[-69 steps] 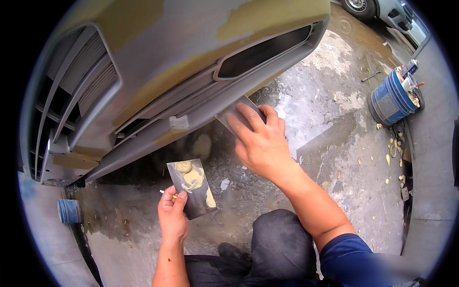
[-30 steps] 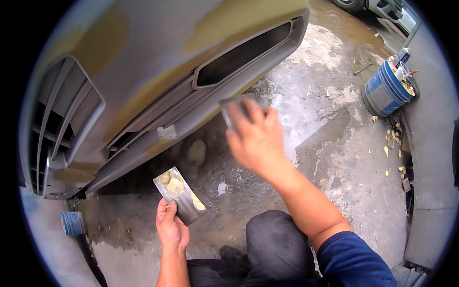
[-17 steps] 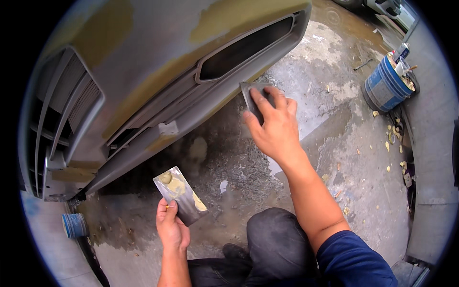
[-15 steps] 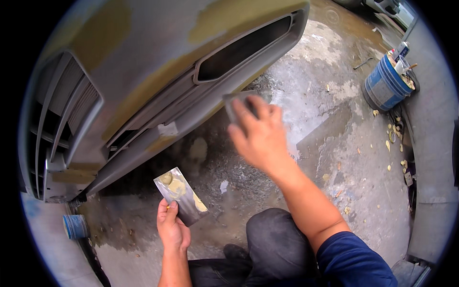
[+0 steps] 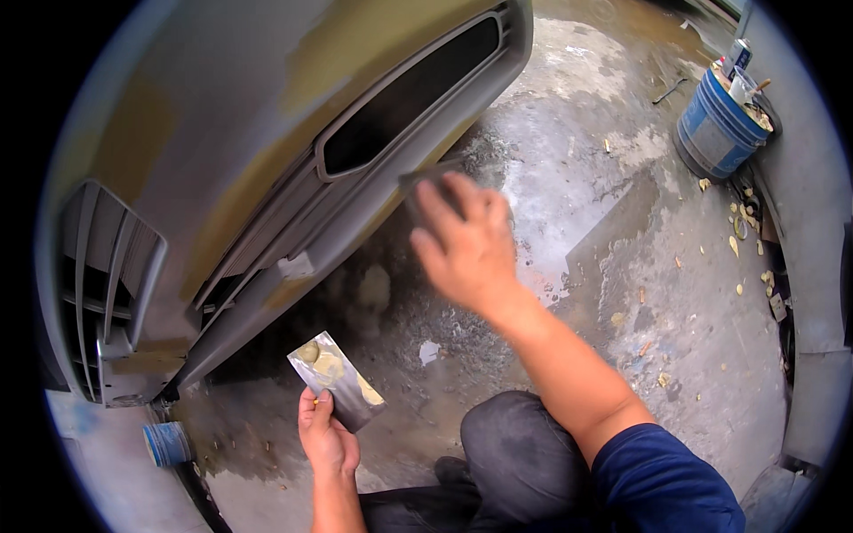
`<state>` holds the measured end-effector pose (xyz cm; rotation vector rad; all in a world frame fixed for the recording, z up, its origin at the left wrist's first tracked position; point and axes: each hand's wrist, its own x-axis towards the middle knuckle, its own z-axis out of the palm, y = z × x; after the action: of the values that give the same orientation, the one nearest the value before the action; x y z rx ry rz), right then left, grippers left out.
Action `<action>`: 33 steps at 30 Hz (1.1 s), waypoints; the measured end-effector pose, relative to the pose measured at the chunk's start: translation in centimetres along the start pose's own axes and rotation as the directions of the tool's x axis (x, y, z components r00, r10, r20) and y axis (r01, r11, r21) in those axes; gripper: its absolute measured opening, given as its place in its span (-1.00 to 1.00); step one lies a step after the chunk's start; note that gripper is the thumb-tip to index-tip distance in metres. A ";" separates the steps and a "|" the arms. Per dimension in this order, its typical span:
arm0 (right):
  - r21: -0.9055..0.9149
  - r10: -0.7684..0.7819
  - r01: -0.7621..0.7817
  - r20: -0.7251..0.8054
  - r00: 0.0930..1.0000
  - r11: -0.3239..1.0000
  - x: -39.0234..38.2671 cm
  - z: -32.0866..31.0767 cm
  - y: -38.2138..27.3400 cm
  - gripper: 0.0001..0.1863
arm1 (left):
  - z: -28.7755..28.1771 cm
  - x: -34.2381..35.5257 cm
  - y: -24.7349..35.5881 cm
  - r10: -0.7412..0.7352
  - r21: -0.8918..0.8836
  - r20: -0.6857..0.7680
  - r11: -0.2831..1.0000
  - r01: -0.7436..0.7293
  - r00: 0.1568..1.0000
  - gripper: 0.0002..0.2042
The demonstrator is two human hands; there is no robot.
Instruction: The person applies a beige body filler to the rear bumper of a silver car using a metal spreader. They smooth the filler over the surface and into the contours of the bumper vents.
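Note:
My left hand [image 5: 330,433] grips a flat metal plate [image 5: 346,391], low in the middle of the view, with pale yellow putty [image 5: 320,362] and an olive lump on it. A small yellow item shows by my thumb. My right hand [image 5: 464,244] is on a dark, flat spreader [image 5: 418,185], blurred by motion, at the lower lip of a large grey vehicle bumper [image 5: 213,89]. I cannot tell whether the spreader touches it. The bumper has yellow-olive patches, a slatted grille at its left end and a long dark opening along its side.
A blue bucket [image 5: 718,120] with cans and stirring sticks stands at the right beside a grey panel [image 5: 813,266], with scraps strewn below. A smaller blue bucket [image 5: 167,444] lies at lower left. My dark-trousered knee [image 5: 520,444] is at the bottom, over stained concrete [image 5: 649,338].
My right hand has moved back and forth along the lip and is now further left. The bumper's lower left sits lower in view, the view having shifted. The plate stays in my left hand.

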<state>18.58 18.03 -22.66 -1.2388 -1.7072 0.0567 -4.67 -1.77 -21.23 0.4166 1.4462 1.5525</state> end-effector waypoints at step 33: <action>-0.036 0.115 -0.120 -0.116 0.987 0.992 4.1 -2.5 5.6 -0.53 | 0.9 0.5 -1.4 0.050 0.123 0.016 0.991 -0.051 0.999 -0.78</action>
<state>24.36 22.57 -21.63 -1.3483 -1.5435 0.0191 -3.66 -1.01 -22.41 0.5386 1.5372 1.5023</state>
